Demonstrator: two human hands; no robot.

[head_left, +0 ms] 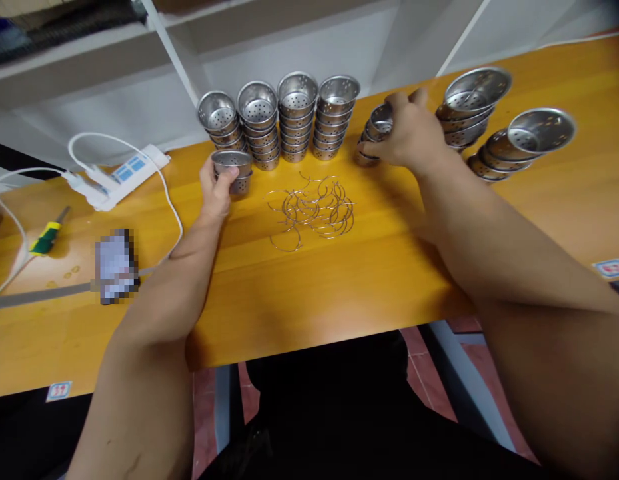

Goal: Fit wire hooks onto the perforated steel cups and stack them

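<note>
My left hand [216,188] is closed around perforated metal cups [240,181], two nested one in the other, mouths up, in front of the leftmost stack. On the right, my right hand [418,133] curls its thumb and fingers around a short, leaning stack of perforated cups [380,121]; its fingertips are partly hidden. Between the hands, a loose tangle of thin curved metal wires [314,210] lies on the table. Behind it stand several tall stacks of the same cups [298,110], side by side.
Two stacks of larger perforated cups, one upright [469,100] and one leaning [534,140], stand at the right. A white power strip [132,177] with cables, a screwdriver [49,235] and a blurred-out phone [115,267] lie at the left of the wooden table [309,300].
</note>
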